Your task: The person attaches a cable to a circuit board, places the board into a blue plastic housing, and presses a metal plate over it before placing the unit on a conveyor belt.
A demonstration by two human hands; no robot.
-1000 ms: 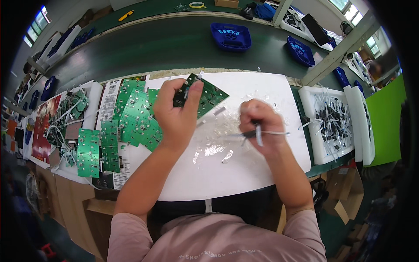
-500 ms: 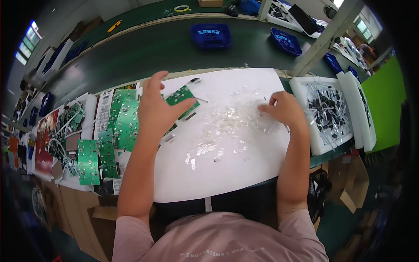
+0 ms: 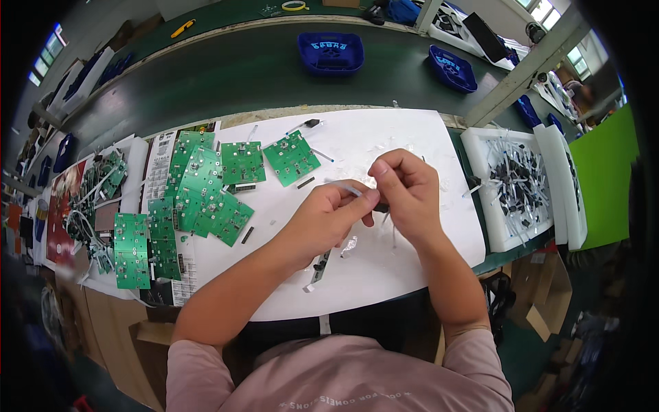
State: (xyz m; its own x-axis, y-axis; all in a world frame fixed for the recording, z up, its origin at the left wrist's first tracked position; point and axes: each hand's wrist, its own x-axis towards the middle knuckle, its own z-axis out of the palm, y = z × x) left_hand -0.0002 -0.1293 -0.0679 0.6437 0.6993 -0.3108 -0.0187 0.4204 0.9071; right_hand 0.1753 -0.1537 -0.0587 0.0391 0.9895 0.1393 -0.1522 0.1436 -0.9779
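Over the middle of the white sheet [image 3: 432, 240], the person's two hands meet, fingertips almost touching. The left hand [image 3: 336, 218] pinches a pale ribbon [image 3: 348, 187] between thumb and forefinger, palm turned down. Its partner, the right hand [image 3: 412, 199], has its fingers curled in and seems to pinch a small black plug [image 3: 382, 207] just beside the left thumb; the fingers cover so much that I can't tell whether ribbon and plug are joined. A blurred thin strip [image 3: 394, 235] dangles below the right hand.

Taking the hands as the centre of a clock, a dark strip with a pale end [image 3: 320, 266] shows at seven o'clock, its upper end hidden under the left hand. Bits of clear plastic [image 3: 350, 245] lie near it, with more toward one o'clock. At ten o'clock a green circuit board [image 3: 292, 158] lies flat, and a black plug with a ribbon [image 3: 312, 123] rests beyond it at eleven. Overlapping green boards [image 3: 204, 175] spread out at nine, and farther that way a foam tray [image 3: 136, 158] holds tangled cables and boards.

At three o'clock stands a white foam box [image 3: 475, 156] heaped with black-and-white leads [image 3: 518, 180]. Across on the dark green bench [image 3: 226, 72], one blue shell [image 3: 331, 62] sits between eleven and twelve, another blue shell [image 3: 453, 77] at one, and a yellow knife [image 3: 182, 28] between ten and eleven.
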